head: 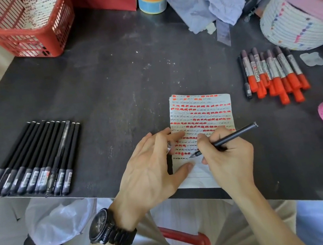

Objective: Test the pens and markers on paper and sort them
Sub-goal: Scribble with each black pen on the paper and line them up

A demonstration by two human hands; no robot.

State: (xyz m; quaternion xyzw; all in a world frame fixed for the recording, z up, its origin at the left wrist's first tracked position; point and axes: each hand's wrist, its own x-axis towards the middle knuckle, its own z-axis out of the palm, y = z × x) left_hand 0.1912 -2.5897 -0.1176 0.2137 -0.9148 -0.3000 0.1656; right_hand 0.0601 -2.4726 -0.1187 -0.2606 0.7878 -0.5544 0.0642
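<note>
- While the slim black plastic pen (236,134) is pinched low on its barrel by the right hand (229,158), its nib is set on the lower part of the small lined sheet of paper (200,113), which is crowded with orange dashes and dark scribbles.
- The pen is judged light and stiff, with a smooth barrel that could slip. It is best taken just behind the nib, as it is held now, with the tail left free.
- The sheet is judged thin and limp, likely to slide or crease on the dark matte tabletop (109,77). It is steadied by the left hand (150,169), whose fingers are spread and relaxed, with thumb and fingertips pressed along the paper's left edge.
- A small pale thing shows between the left fingers; whether it is the pen's cap cannot be told.
- A neat row of capped black pens (36,159) lies well to the left, and a heap of grey-barrelled markers with orange caps (273,74) lies to the right, apart from the paper.
</note>
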